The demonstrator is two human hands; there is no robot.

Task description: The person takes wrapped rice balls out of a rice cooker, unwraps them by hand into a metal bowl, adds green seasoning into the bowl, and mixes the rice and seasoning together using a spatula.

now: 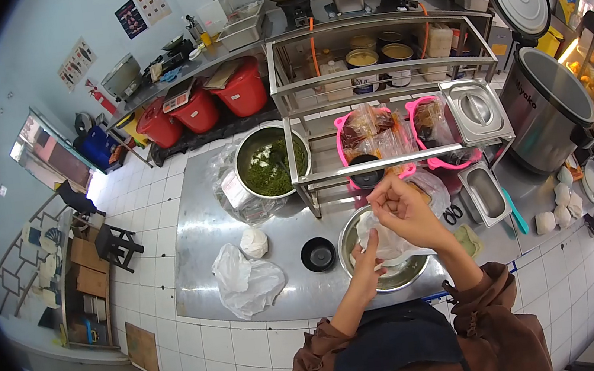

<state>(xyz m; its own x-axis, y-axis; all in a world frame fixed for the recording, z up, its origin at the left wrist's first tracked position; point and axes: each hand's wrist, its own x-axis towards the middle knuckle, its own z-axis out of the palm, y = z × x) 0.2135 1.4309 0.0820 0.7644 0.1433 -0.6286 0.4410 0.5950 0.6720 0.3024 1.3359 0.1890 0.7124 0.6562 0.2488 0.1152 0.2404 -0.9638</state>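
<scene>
Person in a brown long-sleeved top (507, 330) and dark navy apron (398, 356) is working over a stainless steel counter (197, 221). Left hand (365, 270) is gripping a thin, translucent white plastic sheet (393, 246), thumb on top, fingers wrapping beneath; bag or flat wrapper, can't tell. Right hand (407, 212) is hovering just above and to the right of the sheet, fingers curling in toward the thumb; can't tell if anything is pinched there.

The sheet is hanging between the two hands, over a round shiny steel bowl (407, 277). It's covering much of the bowl's opening, so the contents aren't readable.

Just left of that bowl, a small round black bowl (318, 255) is sitting on the counter. Farther left, a crumpled white plastic bag (249, 286) is lying next to a rounded white bundle (253, 243). Behind them, a large deep steel bowl (276, 195) is holding chopped dark-green leaves (282, 176) with a white clump on top.

Right side: black-handled scissors (453, 214) are lying near the right forearm, and a rectangular steel pan (486, 194) is sitting just beyond them, with a slim teal utensil (516, 211) beside it.
</scene>
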